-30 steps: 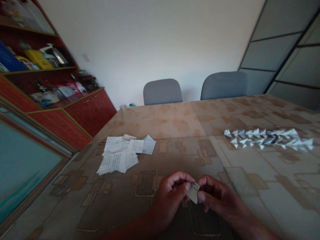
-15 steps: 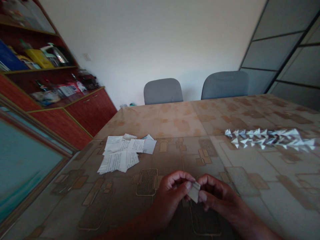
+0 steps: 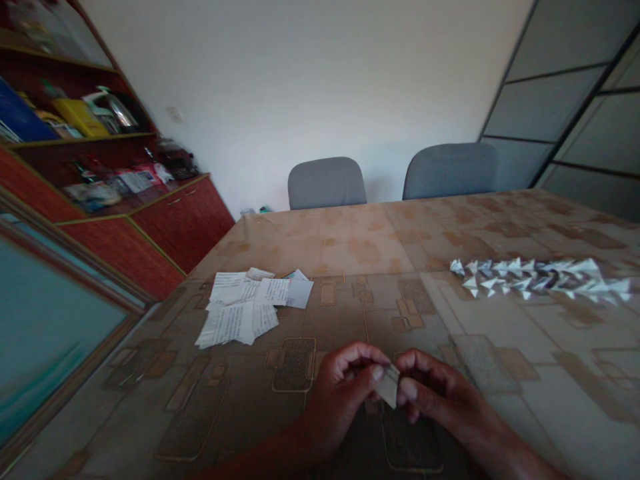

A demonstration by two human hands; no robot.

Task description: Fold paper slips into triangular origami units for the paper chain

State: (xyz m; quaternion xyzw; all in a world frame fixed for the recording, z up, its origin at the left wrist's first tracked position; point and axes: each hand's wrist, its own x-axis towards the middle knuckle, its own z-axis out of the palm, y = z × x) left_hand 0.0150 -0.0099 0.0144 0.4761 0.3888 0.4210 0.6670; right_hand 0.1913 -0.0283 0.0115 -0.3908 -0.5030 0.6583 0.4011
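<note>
Table is edged at back by two grey chairs — small paper is pinched by left hand and right hand, well apart from sheet pile and folded pieces.

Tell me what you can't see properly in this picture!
In the head view:
Far side of the small paper: faces away, between the left hand and right hand.
Words on the paper sheets: too small, blurred.
Number of folded paper shapes: blurred, crowded.
Seats of the gray chairs: hidden by the table.
</note>
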